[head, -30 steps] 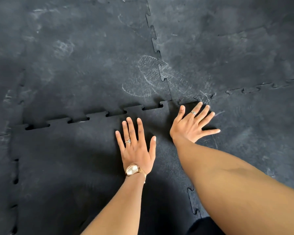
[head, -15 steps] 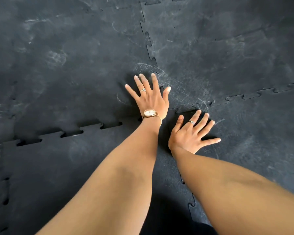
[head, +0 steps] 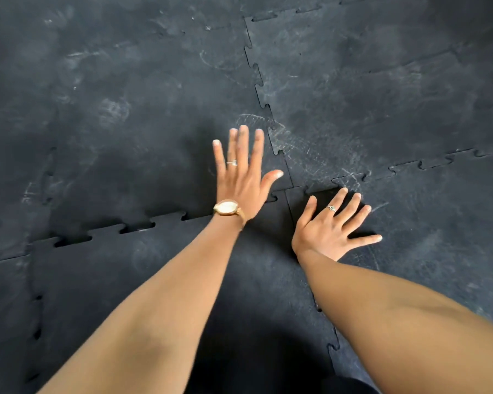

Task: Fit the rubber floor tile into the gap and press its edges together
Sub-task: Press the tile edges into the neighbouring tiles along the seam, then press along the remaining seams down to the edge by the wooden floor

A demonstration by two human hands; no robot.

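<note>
A dark rubber floor tile (head: 120, 280) with puzzle-tooth edges lies in front of me among matching tiles. Its far edge (head: 131, 227) shows open slots where the teeth do not sit flush with the tile behind. My left hand (head: 244, 177), wearing a gold watch and a ring, is open with fingers spread over the far seam, slightly blurred, reaching onto the far left tile (head: 125, 109). My right hand (head: 335, 226) lies flat with fingers apart on the tile's far right corner, across the right seam.
Interlocked dark tiles cover the whole floor: a far right tile (head: 382, 81) and a right tile (head: 439, 237). Chalky scuff marks (head: 302, 143) cross the junction. The left seam (head: 37, 317) shows small gaps. My forearms fill the lower view.
My left hand moved from the tile's middle forward over the far seam and now sits slightly left and blurred. My right hand stayed flat at the corner.
</note>
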